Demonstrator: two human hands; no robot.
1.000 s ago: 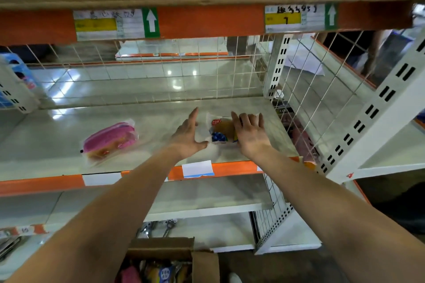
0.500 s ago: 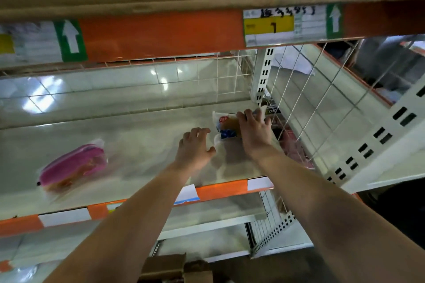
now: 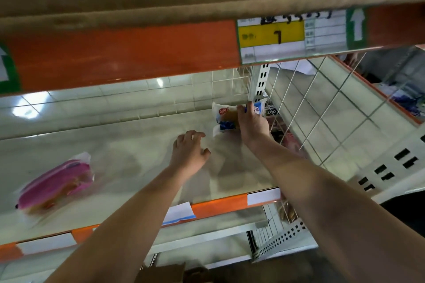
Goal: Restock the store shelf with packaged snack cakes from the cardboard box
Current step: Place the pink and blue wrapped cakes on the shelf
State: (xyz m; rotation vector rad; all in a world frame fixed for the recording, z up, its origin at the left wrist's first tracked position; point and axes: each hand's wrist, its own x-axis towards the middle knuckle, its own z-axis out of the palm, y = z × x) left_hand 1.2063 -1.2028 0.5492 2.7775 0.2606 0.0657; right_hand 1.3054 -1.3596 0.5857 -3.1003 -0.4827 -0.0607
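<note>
The right hand (image 3: 251,123) reaches deep onto the pale grey metal shelf deck (image 3: 128,145), toward its far right corner. Its fingers (image 3: 249,106) curl over the top of a white-and-blue plastic-wrapped snack cake (image 3: 224,119), which bears a red logo and shows a brown cake through the wrapper. The palm presses against the package's right side, so the package lies at roughly 9 to 10 o'clock from the palm. The package appears tilted up on edge; whether its lower end touches the deck cannot be determined. It sits just beside the white wire-mesh side panel (image 3: 322,108), near the slotted white upright post (image 3: 262,82) at the back.

The left hand (image 3: 189,150) hovers over the deck at about 7 o'clock from the held package, apart from it. Its fingers are loosely spread and half curled, and it grips nothing.

A second snack cake in a pink-and-clear plastic wrapper (image 3: 55,185) lies flat on the deck well apart from both hands, at about 8 o'clock from the left hand, near the orange front rail (image 3: 218,205). It is blurred.

The brown cardboard box (image 3: 165,273) shows only partly at the bottom edge, at 6 o'clock, between the forearms.
</note>
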